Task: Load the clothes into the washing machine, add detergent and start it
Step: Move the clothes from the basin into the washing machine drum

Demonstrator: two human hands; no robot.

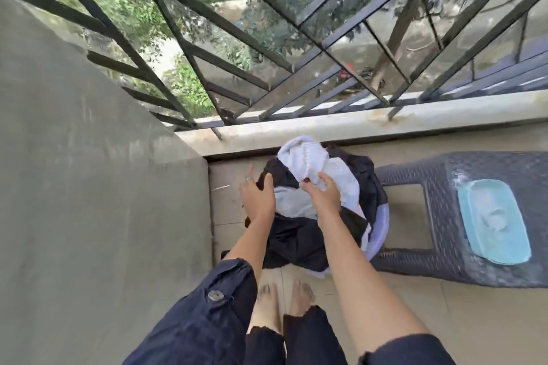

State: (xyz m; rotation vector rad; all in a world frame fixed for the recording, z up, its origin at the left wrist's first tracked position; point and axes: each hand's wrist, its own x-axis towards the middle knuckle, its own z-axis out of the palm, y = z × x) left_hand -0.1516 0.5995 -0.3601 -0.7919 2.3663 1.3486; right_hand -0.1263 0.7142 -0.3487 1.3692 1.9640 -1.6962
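Clothes [299, 234], black and white, fill a lilac basin [378, 231] on the floor at centre. Left hand [257, 201], at 9 o'clock of the pile, lies spread on black fabric; right hand [323, 195], at 12 o'clock, pinches a white garment [311, 157]. A stool [462, 216] bearing a pale blue lid [493, 222] stands at 3 o'clock.

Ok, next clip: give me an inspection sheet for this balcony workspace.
Surface: tiled floor, bare feet on it.
Job's things: dark and white clothes heaped in a lilac basin; no washing machine or detergent seen.
Clutter: dark stool with a blue tub on top.
Hands: left hand on dark cloth, right hand gripping white cloth.
Cables: nothing seen.
Surroundings: grey wall, ledge, metal grille, trees beyond.
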